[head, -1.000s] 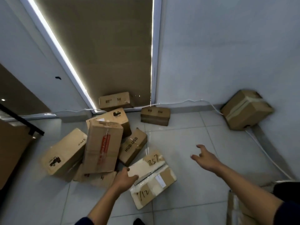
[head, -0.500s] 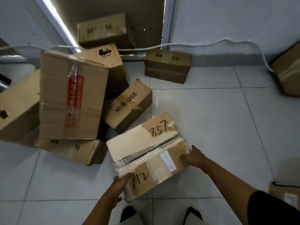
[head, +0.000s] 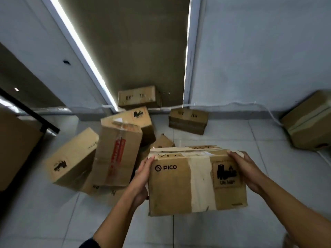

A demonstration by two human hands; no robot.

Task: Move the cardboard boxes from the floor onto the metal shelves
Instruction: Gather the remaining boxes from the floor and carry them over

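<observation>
Lifted PICO box [head: 197, 181], hands [head: 141, 178] gripping sides

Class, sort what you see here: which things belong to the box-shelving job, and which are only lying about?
Belong to the job:
PICO box, held between left hand and right hand
red-taped box in the floor pile
box by the right wall
box at the doorway

Lying about:
white cable along the wall base
light strip
</observation>
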